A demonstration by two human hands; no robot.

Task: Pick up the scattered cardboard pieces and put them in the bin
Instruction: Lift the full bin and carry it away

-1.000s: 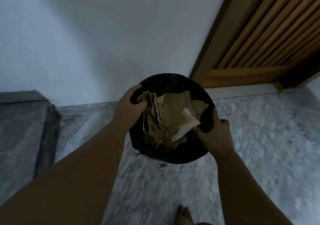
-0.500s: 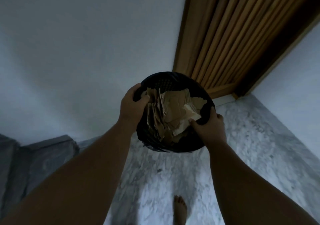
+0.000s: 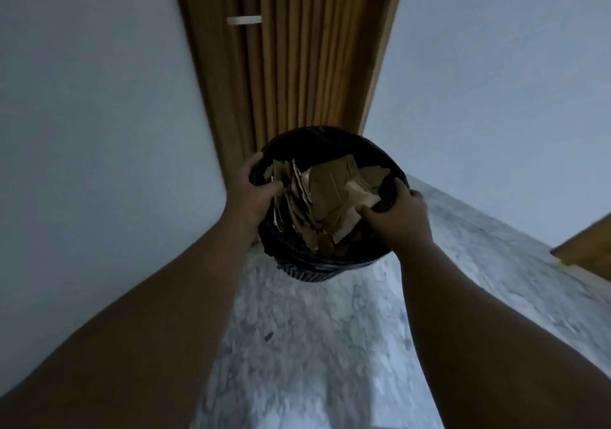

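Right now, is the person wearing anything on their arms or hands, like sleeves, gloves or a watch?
No. Both forearms are bare to the picture's edge, with no sleeves showing. The left hand and right hand have no gloves, and no watch or ring shows, though the light is dim.

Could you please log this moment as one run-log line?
left hand grips bin rim | right hand grips bin rim | cardboard pieces inside bin
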